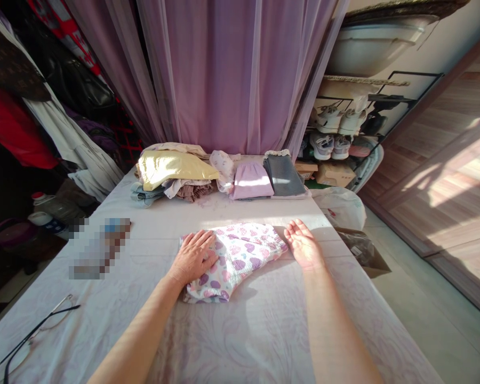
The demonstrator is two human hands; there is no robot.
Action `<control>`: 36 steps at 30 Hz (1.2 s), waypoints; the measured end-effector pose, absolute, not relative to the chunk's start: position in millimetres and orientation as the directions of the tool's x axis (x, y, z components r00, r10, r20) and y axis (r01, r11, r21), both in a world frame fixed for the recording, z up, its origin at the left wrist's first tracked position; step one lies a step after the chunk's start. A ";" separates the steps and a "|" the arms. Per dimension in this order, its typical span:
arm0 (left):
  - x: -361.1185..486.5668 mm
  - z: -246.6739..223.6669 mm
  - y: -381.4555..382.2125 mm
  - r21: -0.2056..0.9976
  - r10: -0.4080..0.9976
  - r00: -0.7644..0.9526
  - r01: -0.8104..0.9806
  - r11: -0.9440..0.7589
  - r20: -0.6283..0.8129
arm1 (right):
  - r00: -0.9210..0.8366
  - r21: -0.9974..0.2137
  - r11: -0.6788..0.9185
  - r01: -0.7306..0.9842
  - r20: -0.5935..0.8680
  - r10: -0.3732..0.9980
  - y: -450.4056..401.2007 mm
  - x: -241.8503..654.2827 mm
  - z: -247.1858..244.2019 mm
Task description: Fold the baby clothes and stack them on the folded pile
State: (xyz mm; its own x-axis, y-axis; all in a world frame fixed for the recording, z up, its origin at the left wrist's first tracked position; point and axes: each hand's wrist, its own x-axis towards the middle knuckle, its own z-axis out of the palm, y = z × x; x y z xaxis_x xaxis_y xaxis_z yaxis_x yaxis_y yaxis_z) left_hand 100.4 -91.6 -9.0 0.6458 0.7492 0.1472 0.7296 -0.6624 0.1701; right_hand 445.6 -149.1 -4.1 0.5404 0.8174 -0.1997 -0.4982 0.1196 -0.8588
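A folded white garment with a pink and purple print [234, 261] lies on a lilac patterned bedsheet [240, 341]. My left hand [194, 257] rests palm down on its left part, pressing without gripping. My right hand [302, 244] lies palm up at the garment's right edge, fingers apart and holding nothing. Behind them stand folded clothes: a yellow piece [174, 169], a pink piece [251, 181] and a grey piece [283, 176].
Glasses [36, 330] lie on the sheet at lower left, and a pixelated object [100, 248] lies left of the garment. A shoe rack with sneakers [328, 133] stands back right, above cardboard boxes [335, 174]. A white plastic bag [340, 208] sits beyond the sheet's right edge.
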 end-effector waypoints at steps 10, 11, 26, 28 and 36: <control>99.8 -9.7 -89.9 0.170 0.749 0.646 0.729 -0.663 0.149 | 0.548 -0.858 0.129 -0.497 -0.195 0.814 -180.6 444.6 -13.6; 99.9 -9.6 -89.9 0.168 0.749 0.646 0.730 -0.663 0.149 | 0.550 -0.856 0.131 -0.499 -0.197 0.811 -183.2 445.0 -14.3; 100.4 -4.9 -90.7 0.166 0.758 0.645 0.740 -0.652 0.103 | 0.558 -0.794 0.202 -0.574 -0.198 0.806 -185.1 454.6 -16.9; 100.6 -4.2 -90.9 0.166 0.758 0.644 0.740 -0.652 0.101 | 0.555 -0.752 0.219 -0.622 -0.226 0.800 -185.8 452.6 -15.4; 98.9 -7.6 -89.2 0.147 0.742 0.658 0.728 -0.670 0.126 | 0.549 -0.752 0.253 -0.609 -0.169 0.819 -185.4 457.1 -18.9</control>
State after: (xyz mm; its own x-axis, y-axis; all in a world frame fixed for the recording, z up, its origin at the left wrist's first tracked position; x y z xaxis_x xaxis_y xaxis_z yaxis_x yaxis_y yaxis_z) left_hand 98.9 -89.2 -7.6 0.6580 0.7424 0.1259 0.7279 -0.6699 0.1465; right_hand 457.1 -185.4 -18.9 0.5487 0.8188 -0.1690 -0.6088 0.2527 -0.7520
